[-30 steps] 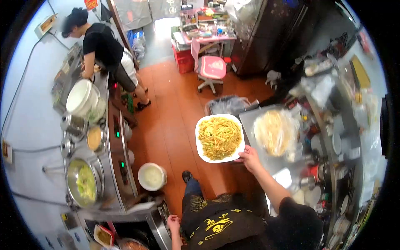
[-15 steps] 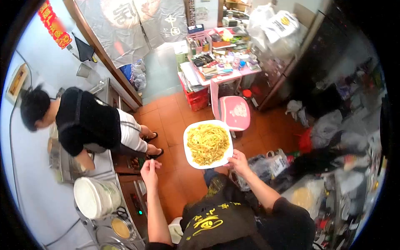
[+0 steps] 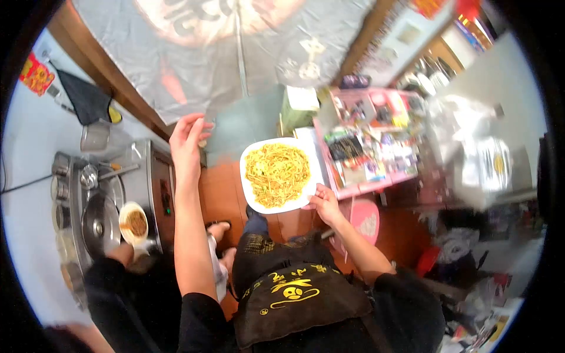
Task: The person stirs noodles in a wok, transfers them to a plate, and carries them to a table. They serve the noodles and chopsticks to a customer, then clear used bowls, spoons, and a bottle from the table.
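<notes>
plate (image 3: 315, 175) held mid-scene, left of desk (image 3: 382, 183), noodles (image 3: 278, 175) heaped. right hand (image 3: 323, 203) alone grasps its near-right corner; left hand (image 3: 187, 145) free, raised far left. one-sided grip could tip plate, spilling noodles.

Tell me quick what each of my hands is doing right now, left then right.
Left hand: raised, loosely open, holding nothing that shows.
Right hand: closed on the rim of a white plate of noodles.

From the wearer's head we look forward and down through one wide, round-edged view, the apron (image 3: 312, 312) close below, the curtain (image 3: 194, 65) beyond.
</notes>
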`<state>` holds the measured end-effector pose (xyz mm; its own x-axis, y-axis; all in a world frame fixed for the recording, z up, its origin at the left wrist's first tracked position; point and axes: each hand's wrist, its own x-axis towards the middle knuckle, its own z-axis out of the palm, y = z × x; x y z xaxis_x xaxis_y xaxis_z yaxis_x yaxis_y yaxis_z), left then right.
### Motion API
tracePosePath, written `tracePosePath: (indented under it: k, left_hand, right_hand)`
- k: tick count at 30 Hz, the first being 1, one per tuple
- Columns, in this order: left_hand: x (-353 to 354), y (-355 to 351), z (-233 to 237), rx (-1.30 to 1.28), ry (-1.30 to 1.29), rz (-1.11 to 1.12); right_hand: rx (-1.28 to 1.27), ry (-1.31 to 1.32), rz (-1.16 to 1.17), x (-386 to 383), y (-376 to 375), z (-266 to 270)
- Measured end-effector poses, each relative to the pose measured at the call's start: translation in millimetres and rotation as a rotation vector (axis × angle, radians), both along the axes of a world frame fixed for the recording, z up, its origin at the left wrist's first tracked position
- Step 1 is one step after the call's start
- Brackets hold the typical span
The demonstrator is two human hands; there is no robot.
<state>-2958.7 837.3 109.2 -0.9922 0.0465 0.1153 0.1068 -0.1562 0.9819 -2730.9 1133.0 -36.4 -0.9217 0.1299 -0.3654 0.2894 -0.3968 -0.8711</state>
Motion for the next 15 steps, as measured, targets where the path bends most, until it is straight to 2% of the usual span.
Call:
tracePosePath:
  k: [3,6,9,11,13,14,15]
  left_hand:
    - [-155.5,16.2,7.9,-0.082,0.02,-0.226]
    - [-294.5,20.0,13.8,-0.117,-0.047,-0.361]
    - [-426.9,-10.5,7.7,-0.65,0.431,0.326]
    - [-506.0,-54.7,25.3,-0.413,0.339,0.674]
    - [-567.3,-106.2,41.1,-0.547,0.48,0.976]
    - [-537.1,-123.7,75.8,-0.505,0.529,1.07]
    - [-544.8,-142.5,89.8,-0.646,0.581,1.196]
  right_hand:
    - [0.027,-0.028,0.041,-131.1,-5.7,7.2]
    - [0.041,-0.061,0.078,-267.6,-22.6,7.7]
    - [-0.013,-0.025,0.096,-401.0,-44.2,3.4]
    - [-0.003,-0.001,0.09,-500.4,-59.5,6.5]
    - [0.084,-0.009,0.106,-599.1,-74.5,13.1]
    - [0.054,0.016,0.084,-591.1,-74.9,34.8]
    - [0.044,0.091,0.109,-617.5,-70.1,47.4]
